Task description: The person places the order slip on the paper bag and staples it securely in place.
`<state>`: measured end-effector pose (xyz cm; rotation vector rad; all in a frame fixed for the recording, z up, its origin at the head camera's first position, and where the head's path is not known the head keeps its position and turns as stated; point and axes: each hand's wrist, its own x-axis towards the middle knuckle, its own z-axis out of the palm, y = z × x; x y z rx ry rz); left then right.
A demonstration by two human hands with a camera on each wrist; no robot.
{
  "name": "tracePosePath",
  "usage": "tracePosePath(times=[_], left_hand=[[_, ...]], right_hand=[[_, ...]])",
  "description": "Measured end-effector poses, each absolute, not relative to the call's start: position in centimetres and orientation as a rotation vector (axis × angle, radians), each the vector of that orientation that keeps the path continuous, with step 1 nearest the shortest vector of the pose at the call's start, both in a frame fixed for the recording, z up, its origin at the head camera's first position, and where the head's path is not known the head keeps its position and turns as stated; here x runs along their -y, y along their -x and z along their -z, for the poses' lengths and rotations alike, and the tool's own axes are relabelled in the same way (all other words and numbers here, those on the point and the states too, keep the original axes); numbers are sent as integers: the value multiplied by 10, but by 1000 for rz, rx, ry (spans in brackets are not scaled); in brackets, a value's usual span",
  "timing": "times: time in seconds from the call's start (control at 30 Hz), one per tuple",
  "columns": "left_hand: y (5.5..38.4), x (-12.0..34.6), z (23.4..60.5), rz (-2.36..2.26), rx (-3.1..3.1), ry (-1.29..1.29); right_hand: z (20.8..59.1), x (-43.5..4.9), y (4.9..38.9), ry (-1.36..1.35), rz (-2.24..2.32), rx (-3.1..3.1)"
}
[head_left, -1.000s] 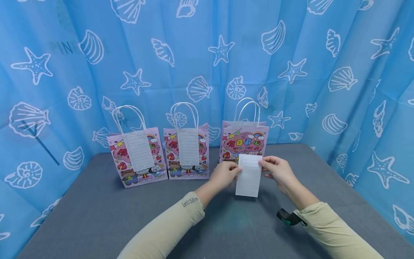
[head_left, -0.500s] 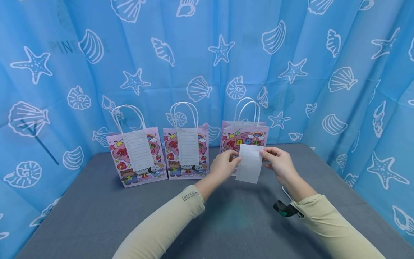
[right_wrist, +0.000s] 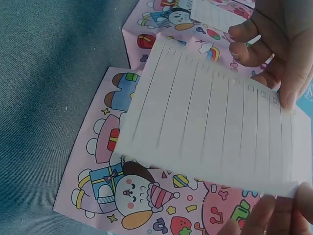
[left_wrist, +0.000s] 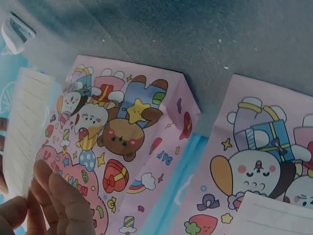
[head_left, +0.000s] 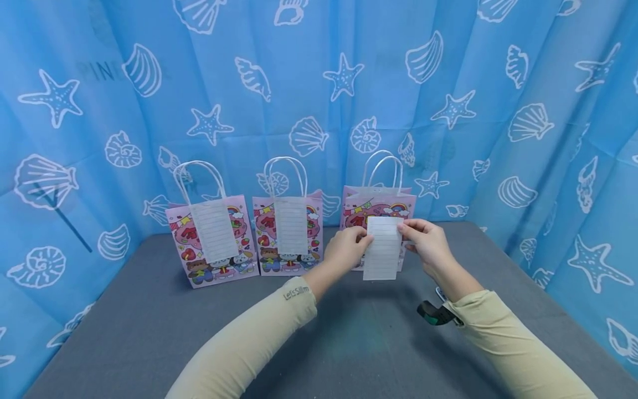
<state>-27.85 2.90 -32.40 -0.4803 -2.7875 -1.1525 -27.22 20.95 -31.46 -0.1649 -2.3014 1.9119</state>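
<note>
Note: lined white slip (head_left: 382, 247) held upright betw. both hands, long axis vertical, top edge level w/ fingertips, bottom edge hanging free above table; ruled lines run across its width.
L hand: left hand (head_left: 346, 249) pinches slip's upper left edge, thumb + fingers curled on it.
R hand: right hand (head_left: 426, 246) pinches upper right edge, same way; hands apart only by slip's width.
Position: slip sits just in front of right-hand pink bag (head_left: 377, 206), covering most of its printed face; contact w/ bag cannot be told.
Hidden: that bag's lower part behind slip + hands; wrist views blurred at fingers; left wrist view shows slip only as a strip at frame edge.
Other bags: left of L hand, middle bag (head_left: 287, 235) near, far-left bag (head_left: 211, 241) further off, each upright w/ a lined slip already on its front, white handles up.
Surface: grey cloth table (head_left: 149, 332).
Room: blue curtain (head_left: 319, 83) w/ white shell + starfish print on three sides.
Wrist: dark/green device (head_left: 435, 313) under R sleeve, partly cut off.
</note>
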Motion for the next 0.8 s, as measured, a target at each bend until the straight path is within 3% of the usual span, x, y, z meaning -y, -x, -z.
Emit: tracePosePath(times=[0.5,0.8], left_hand=[[290,-30,299,1005,2469,481],[322,-31,281,539,2442,549]], right_hand=[[310,-208,288,172,-1942,2187],[313,-209,300,151,-1919,2174]])
